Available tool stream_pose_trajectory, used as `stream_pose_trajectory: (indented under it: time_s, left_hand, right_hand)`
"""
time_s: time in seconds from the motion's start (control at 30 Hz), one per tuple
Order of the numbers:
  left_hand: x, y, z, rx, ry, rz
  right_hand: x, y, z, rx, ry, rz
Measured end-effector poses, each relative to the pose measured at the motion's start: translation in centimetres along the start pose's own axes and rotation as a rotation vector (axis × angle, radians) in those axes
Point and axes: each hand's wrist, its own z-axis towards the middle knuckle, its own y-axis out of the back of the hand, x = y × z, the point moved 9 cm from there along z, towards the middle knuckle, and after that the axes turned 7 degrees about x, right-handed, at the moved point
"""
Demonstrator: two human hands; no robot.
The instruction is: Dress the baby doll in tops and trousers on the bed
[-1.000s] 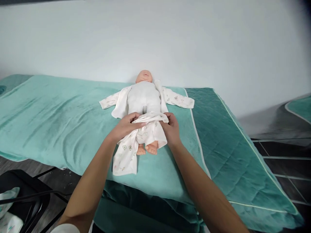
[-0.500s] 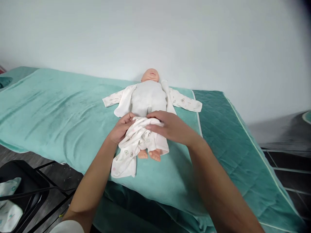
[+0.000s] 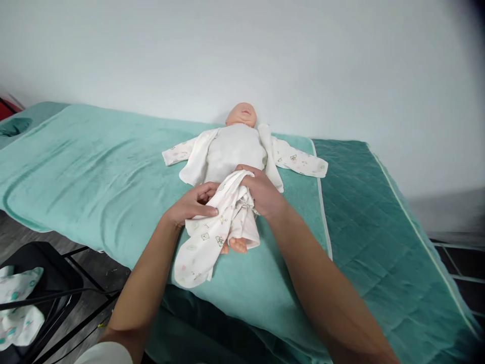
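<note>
A baby doll (image 3: pixel 235 151) lies on its back on a light teal towel (image 3: pixel 94 172), head toward the wall. It wears an open white printed jacket (image 3: pixel 299 162) with sleeves spread out. White printed trousers (image 3: pixel 212 232) are bunched over its legs, and its bare feet (image 3: pixel 235 246) poke out. My left hand (image 3: pixel 191 205) pinches the trousers' waist at the doll's left hip side. My right hand (image 3: pixel 261 194) grips the bunched waist fabric at the doll's middle.
A darker teal quilted mat (image 3: pixel 379 222) covers the table's right part. A black chair (image 3: pixel 41 293) stands at the lower left with a printed cloth (image 3: pixel 18 313) on it. The white wall rises right behind the doll's head.
My right hand has closed on the trousers' waist and gathered the fabric toward the doll's middle. The left trouser leg now hangs looser over the feet. The view has shifted slightly left.
</note>
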Motion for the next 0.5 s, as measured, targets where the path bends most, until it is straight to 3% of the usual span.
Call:
stream_pose_trajectory:
  time_s: [0.17,0.27,0.37,0.43,0.5]
  left_hand:
    - [0.7,1.2,-0.3,-0.178,-0.035,-0.042]
    - [0.4,1.5,-0.3,-0.282,-0.126,-0.136]
    - [0.0,1.7,-0.3,-0.332,-0.199,-0.230]
    - [0.1,1.7,-0.2,-0.332,-0.204,-0.272]
    - [0.3,1.6,0.0,-0.321,-0.185,-0.291]
  right_hand:
    - [0.8,-0.8,-0.5,0.064,0.023,-0.085]
    - [1.6,-2.5,-1.1,0.268,0.035,-0.288]
    - [1.1,-4.0,-1.8,0.458,-0.049,-0.491]
    - [0.6,-4.3,-2.1,0.487,-0.105,-0.531]
    - [0.4,-4.1,-1.9,0.430,-0.116,-0.485]
